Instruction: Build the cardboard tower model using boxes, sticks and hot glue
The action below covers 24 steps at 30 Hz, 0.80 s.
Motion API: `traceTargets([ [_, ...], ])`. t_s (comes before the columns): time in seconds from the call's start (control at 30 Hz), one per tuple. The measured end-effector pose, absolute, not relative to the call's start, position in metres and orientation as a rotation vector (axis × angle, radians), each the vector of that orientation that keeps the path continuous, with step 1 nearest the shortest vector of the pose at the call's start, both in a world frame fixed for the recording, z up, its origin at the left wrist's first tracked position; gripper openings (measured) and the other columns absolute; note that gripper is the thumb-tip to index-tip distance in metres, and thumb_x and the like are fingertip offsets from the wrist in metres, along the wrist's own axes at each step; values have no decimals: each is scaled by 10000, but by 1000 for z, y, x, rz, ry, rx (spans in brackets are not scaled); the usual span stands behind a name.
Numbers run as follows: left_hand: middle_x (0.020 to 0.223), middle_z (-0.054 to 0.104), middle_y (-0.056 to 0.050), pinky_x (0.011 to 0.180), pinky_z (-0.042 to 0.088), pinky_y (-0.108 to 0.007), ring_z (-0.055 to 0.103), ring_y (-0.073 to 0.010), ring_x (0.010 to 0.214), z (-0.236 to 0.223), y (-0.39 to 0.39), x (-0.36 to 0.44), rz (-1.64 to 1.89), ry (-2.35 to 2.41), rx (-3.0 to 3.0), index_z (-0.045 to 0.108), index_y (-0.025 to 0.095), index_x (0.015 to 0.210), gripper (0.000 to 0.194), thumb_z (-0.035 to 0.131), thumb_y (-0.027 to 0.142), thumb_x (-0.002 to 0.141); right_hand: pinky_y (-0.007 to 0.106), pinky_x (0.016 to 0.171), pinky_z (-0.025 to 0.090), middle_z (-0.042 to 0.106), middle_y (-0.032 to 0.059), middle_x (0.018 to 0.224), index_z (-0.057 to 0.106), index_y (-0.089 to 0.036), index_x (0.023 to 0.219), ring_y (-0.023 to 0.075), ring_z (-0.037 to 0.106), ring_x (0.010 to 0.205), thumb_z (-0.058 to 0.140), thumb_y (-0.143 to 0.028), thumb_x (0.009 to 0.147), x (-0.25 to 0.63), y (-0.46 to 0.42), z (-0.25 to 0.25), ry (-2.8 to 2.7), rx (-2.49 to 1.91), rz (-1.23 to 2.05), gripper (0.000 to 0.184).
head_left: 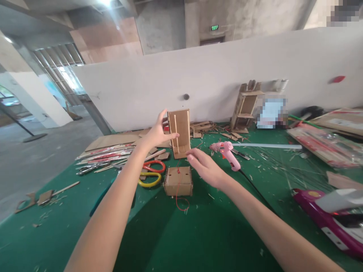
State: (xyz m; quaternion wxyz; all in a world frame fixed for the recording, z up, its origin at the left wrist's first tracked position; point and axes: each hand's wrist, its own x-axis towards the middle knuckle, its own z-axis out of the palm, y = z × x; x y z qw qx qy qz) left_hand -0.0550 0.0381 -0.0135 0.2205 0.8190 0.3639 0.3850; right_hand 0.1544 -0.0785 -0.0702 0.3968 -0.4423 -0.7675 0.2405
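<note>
Left hand: we are gripping a tall, open-fronted brown cardboard tray upright, thin wooden sticks running down inside it.
Right hand: its fingers are sitting close together at the tray's lower right corner; we cannot tell whether they are pinching.
Squat brown cardboard box: it is sitting just in front, red wire trailing from its top.
Either side: red-and-yellow-handled scissors are lying left, a pink glue gun right.
Green tabletop: it is stretching toward us between our forearms; a white partition is standing behind.
</note>
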Motion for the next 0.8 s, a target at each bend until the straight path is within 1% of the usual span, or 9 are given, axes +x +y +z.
traceTargets([
  [0.07, 1508, 278, -182, 996, 428, -498, 358, -355, 1342, -9, 35, -57, 1143, 1097, 2316, 64, 308, 1471, 1079, 771, 461, 670, 397, 932, 446, 578, 84, 1221, 513, -216, 1213, 223, 527, 1138, 393, -527, 927, 160, -90, -69, -2068, -1093, 690, 440],
  [0.13, 1488, 298, -185, 961, 454, -463, 388, -340, 1318, -2, 26, -60, 1397, 1176, 2340, 183, 277, 1439, 946, 740, 479, 702, 449, 982, 430, 512, 108, 1329, 442, -220, 1318, 257, 475, 1225, 490, -566, 869, 166, -97, -69, -2176, -1100, 742, 569],
  [0.2, 1364, 447, -162, 886, 497, -390, 496, -274, 1209, 4, 10, -61, 1821, 1209, 2255, 337, 233, 1346, 672, 647, 465, 797, 480, 981, 444, 491, 128, 1357, 407, -214, 1354, 281, 482, 1229, 575, -569, 812, 168, -101, -69, -2237, -1112, 755, 669],
  [0.27, 1171, 575, -111, 838, 510, -336, 579, -206, 1058, 4, -12, -60, 2009, 1241, 2177, 466, 212, 1201, 382, 526, 425, 889, 489, 953, 476, 500, 137, 1350, 407, -213, 1355, 288, 514, 1199, 616, -529, 796, 168, -103, -70, -2243, -1127, 738, 676],
  [0.3, 1068, 610, -85, 806, 517, -316, 605, -182, 973, 2, -24, -60, 1949, 1249, 2184, 516, 207, 1117, 297, 493, 417, 907, 484, 942, 490, 511, 136, 1339, 419, -213, 1345, 285, 527, 1187, 623, -497, 799, 167, -104, -70, -2236, -1124, 726, 649],
  [0.37, 945, 639, -52, 776, 530, -299, 628, -163, 881, -4, -46, -60, 1510, 1211, 2259, 566, 207, 1013, 245, 489, 415, 910, 463, 941, 505, 524, 124, 1325, 435, -218, 1327, 271, 536, 1184, 643, -427, 798, 165, -105, -70, -2225, -1087, 690, 605],
  [0.57, 1080, 649, -62, 841, 533, -327, 620, -184, 1005, -5, -74, -66, 740, 1079, 2152, 575, 228, 1099, 303, 423, 428, 929, 417, 980, 505, 492, 87, 1360, 374, -256, 1367, 232, 515, 1219, 660, -279, 801, 169, -107, -74, -2241, -931, 441, 634],
  [0.7, 1205, 616, -50, 786, 518, -315, 606, -210, 1030, 6, -78, -58, 321, 1089, 2288, 524, 291, 1237, 397, 551, 390, 853, 423, 1014, 484, 462, 87, 1397, 328, -264, 1395, 228, 482, 1253, 629, -244, 829, 177, -105, -82, -2209, -891, 264, 641],
  [0.8, 1092, 658, -27, 697, 486, -296, 621, -200, 903, 10, -78, -45, 167, 1120, 2403, 561, 290, 1194, 373, 565, 352, 825, 430, 1059, 443, 451, 94, 1408, 301, -254, 1410, 223, 426, 1303, 602, -210, 851, 181, -101, -90, -2198, -832, 166, 636],
])
